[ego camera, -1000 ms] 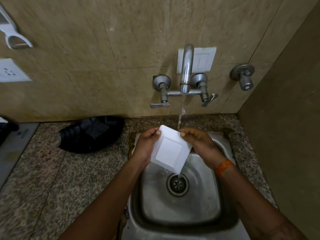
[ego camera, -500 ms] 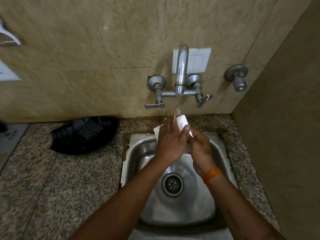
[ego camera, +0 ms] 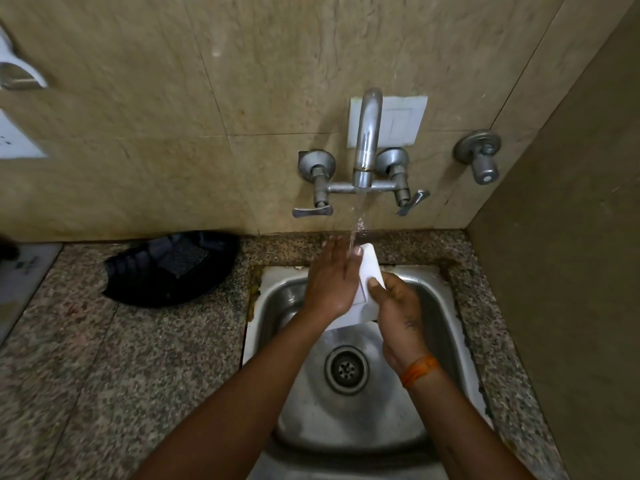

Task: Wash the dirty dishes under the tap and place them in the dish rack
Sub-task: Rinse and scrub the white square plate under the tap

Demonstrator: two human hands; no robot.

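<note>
- Two hands meet over the steel sink (ego camera: pixel 270 327) in my head view, under the running tap (ego camera: pixel 366 140).
- My right hand (ego camera: pixel 398 313) grips the white square plate (ego camera: pixel 372 268), thumb curled over its upper face, and holds it tilted above the basin.
- My left hand (ego camera: pixel 332 278) lies flat on the plate with fingers straight, and the water stream lands at the fingertips.
- Left of the sink, a black dish rack (ego camera: pixel 173 268) sits on the granite counter (ego camera: pixel 86 358).
</note>
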